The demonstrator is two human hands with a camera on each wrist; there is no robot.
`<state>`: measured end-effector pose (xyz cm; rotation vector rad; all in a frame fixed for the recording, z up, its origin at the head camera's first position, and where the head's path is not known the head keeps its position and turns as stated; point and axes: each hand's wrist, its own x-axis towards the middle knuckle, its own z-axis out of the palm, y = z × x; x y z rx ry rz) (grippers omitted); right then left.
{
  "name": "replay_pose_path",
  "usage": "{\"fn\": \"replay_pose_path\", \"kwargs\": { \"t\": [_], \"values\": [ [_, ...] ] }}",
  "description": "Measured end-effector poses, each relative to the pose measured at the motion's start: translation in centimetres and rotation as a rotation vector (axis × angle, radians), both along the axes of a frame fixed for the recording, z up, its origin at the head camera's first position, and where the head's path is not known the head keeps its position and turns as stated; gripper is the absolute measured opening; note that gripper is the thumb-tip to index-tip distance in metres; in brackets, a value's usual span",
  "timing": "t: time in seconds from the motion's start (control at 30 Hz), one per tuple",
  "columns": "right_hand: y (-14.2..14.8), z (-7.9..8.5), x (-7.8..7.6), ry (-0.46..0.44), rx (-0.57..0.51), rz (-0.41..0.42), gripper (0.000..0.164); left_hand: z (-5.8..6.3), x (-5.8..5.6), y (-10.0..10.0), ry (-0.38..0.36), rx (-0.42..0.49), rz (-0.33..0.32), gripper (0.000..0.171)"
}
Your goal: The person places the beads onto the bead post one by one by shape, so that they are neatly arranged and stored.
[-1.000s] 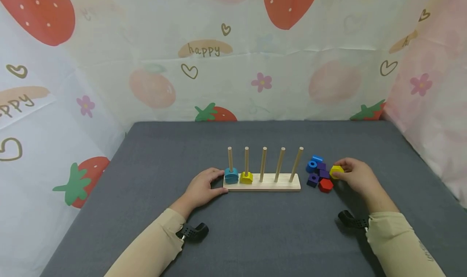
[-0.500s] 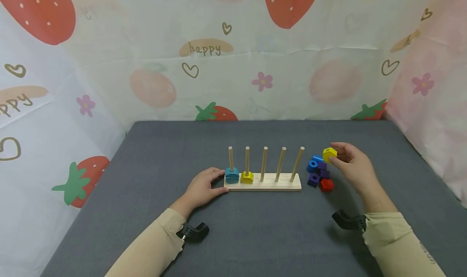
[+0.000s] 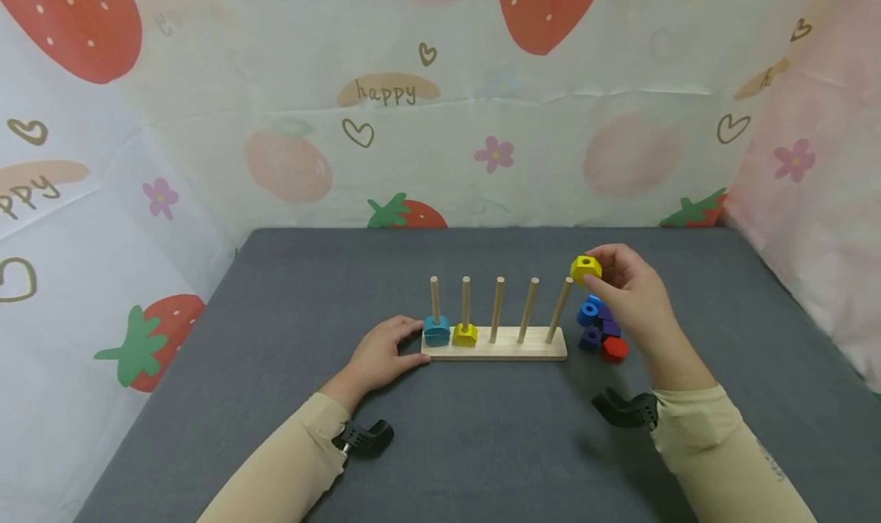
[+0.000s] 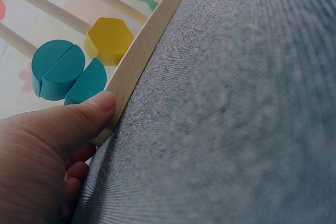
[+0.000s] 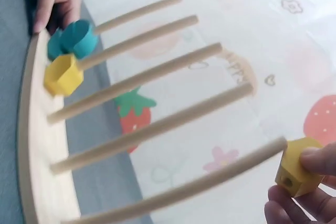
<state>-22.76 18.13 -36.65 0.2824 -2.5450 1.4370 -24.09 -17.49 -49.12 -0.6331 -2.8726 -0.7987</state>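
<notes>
My left hand (image 3: 378,355) grips the left end of a wooden peg board (image 3: 509,352), thumb on its front edge, as the left wrist view also shows. Teal rounded beads (image 4: 60,69) sit at the foot of the leftmost peg. A yellow hexagonal bead (image 3: 465,336) is on the second peg; the other three pegs are bare. Raised above the table, my right hand (image 3: 633,297) pinches another yellow hexagonal bead (image 3: 586,269) between thumb and fingers, its hole showing. That bead is right beside the top of the rightmost peg (image 5: 262,153).
Just right of the board lies a cluster of loose beads: blue ones (image 3: 587,313), purple ones (image 3: 590,338) and a red hexagonal one (image 3: 615,349). A grey cloth (image 3: 482,446) covers the table. Behind it hangs a printed curtain (image 3: 537,179).
My right hand has lifted the yellow hexagonal bead from beside the loose beads and carried it up and left to the rightmost peg's top. The left hand has stayed put.
</notes>
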Motion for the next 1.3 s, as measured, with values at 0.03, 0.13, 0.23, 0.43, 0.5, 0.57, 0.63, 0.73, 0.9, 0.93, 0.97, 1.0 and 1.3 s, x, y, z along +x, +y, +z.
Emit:
{"fn": "replay_pose_path", "kwargs": {
  "t": [0.03,0.13,0.23,0.43,0.5,0.57,0.63,0.73,0.9,0.93,0.97,1.0,1.3],
  "values": [
    [-0.3,0.2,0.0,0.002,-0.008,-0.002,0.031,0.0,0.0,0.0,-0.002,-0.002,0.001,0.060],
    [-0.9,0.7,-0.1,-0.008,-0.040,-0.004,0.032,-0.1,0.0,0.0,-0.007,-0.002,0.000,0.060],
    [-1.6,1.3,-0.2,-0.007,-0.074,0.016,0.032,-0.1,-0.1,0.0,-0.002,0.000,-0.003,0.060],
    [-3.2,2.2,-0.5,0.035,-0.104,0.096,0.031,0.0,-0.1,-0.1,0.010,0.001,-0.006,0.059],
    [-3.9,2.3,-0.5,0.044,-0.099,0.122,0.031,0.1,-0.1,-0.1,0.009,0.001,-0.006,0.059],
    [-4.6,2.4,-0.5,0.051,-0.088,0.148,0.030,0.1,0.0,-0.1,0.008,-0.001,-0.005,0.059],
    [-5.4,2.4,-0.5,0.055,-0.067,0.164,0.030,0.1,-0.1,-0.1,0.007,-0.003,-0.005,0.059],
    [-6.5,2.6,-0.5,0.051,-0.051,0.194,0.029,0.0,-0.1,0.0,0.010,-0.001,-0.006,0.060],
    [-8.1,2.8,-0.3,0.034,-0.065,0.235,0.028,0.0,-0.1,-0.1,0.009,0.000,-0.005,0.060],
    [-8.4,2.7,-0.2,0.029,-0.072,0.244,0.027,0.0,-0.1,-0.1,0.008,0.001,-0.005,0.060],
    [-8.7,2.8,-0.1,0.023,-0.075,0.250,0.027,0.0,0.0,-0.1,0.007,0.002,-0.004,0.060],
    [-9.0,2.8,-0.1,0.013,-0.084,0.258,0.026,0.0,0.0,-0.1,0.007,0.003,-0.004,0.060],
    [-10.8,2.3,-0.2,-0.010,-0.072,0.262,0.026,0.0,0.0,0.0,-0.011,0.003,0.008,0.060]
  ]
}}
